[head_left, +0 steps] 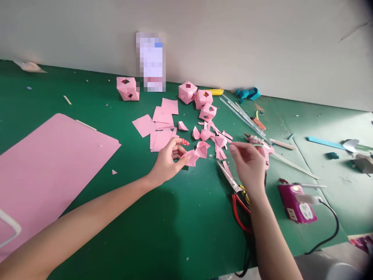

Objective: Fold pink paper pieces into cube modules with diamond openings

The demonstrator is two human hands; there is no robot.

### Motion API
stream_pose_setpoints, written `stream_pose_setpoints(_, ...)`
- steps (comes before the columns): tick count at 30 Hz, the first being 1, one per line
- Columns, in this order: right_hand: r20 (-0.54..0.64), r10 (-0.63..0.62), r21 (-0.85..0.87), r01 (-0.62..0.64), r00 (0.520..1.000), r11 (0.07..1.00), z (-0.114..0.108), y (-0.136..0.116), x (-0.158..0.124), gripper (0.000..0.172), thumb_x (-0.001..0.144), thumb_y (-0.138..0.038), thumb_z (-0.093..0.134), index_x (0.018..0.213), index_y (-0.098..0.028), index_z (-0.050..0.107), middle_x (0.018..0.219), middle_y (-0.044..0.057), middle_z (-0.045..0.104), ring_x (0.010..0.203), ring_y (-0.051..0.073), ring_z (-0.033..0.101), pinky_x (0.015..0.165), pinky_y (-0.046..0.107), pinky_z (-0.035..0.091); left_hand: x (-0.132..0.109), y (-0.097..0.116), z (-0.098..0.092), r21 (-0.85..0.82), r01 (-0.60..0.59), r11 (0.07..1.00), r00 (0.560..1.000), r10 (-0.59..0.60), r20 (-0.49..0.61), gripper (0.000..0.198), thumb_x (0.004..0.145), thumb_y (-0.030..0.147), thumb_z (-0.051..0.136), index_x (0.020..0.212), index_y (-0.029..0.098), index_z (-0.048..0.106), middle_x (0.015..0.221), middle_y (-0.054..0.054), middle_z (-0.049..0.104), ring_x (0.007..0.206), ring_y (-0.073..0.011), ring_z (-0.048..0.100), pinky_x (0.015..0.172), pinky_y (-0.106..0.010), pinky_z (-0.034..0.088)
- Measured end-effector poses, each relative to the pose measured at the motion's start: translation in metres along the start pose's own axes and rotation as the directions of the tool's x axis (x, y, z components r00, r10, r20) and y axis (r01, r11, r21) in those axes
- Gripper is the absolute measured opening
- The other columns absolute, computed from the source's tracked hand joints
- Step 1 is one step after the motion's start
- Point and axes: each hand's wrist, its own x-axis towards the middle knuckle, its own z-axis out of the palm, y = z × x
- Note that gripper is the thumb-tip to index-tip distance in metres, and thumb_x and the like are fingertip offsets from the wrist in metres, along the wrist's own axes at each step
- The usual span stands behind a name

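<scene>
My left hand (168,161) is curled around a small folded pink paper piece (192,158), pinching it between thumb and fingers just above the green table (175,233). My right hand (248,165) hovers to the right with its fingers bent and drawn together near a glue gun (260,144); I cannot make out anything between them. Red-handled scissors (237,196) lie under the right wrist. More folded pink petals (214,138) are scattered just beyond both hands.
A large pink sheet (49,163) lies at the left. Cut pink squares (161,124) and several folded pink cubes (188,92) sit farther back by the wall. A purple power strip (297,204) with a black cord is at the right, beside glue sticks (244,116).
</scene>
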Motion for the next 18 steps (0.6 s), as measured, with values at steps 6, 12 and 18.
stream_pose_setpoints(6, 0.584, 0.229, 0.304, -0.472, 0.779, 0.828, 0.033, -0.026, -0.027, 0.035, 0.079, -0.054, 0.085, 0.087, -0.02, 0.08, 0.078, 0.002, 0.074, 0.065, 0.012, 0.064, 0.062, 0.026, 0.054, -0.003, 0.0, 0.001, -0.017, -0.062, 0.998, 0.994, 0.063, 0.092, 0.031, 0.089, 0.025, 0.073, 0.113, 0.019, 0.054, 0.082, 0.001, 0.064, 0.081, -0.0126, 0.065, 0.076, -0.026, 0.057)
stream_pose_setpoints(12, 0.668, 0.306, 0.343, -0.646, 0.678, 0.682, 0.039, -0.023, -0.028, 0.034, 0.069, -0.049, 0.094, 0.083, -0.021, 0.082, 0.074, 0.0, 0.075, 0.066, 0.01, 0.068, 0.066, 0.022, 0.057, -0.003, 0.002, 0.001, -0.006, -0.094, 0.996, 0.99, 0.094, 0.104, 0.026, 0.092, 0.024, 0.071, 0.112, 0.02, 0.056, 0.083, 0.001, 0.064, 0.082, -0.0131, 0.066, 0.077, -0.027, 0.06)
stream_pose_setpoints(18, 0.653, 0.307, 0.299, -0.607, 0.693, 0.736, 0.04, -0.023, -0.029, 0.035, 0.065, -0.05, 0.095, 0.08, -0.021, 0.082, 0.07, 0.002, 0.076, 0.065, 0.013, 0.07, 0.066, 0.025, 0.061, -0.004, 0.002, 0.001, 0.034, -0.12, 0.992, 0.986, 0.115, 0.124, 0.026, 0.091, 0.022, 0.071, 0.113, 0.021, 0.056, 0.083, 0.001, 0.066, 0.084, -0.0144, 0.071, 0.081, -0.029, 0.06)
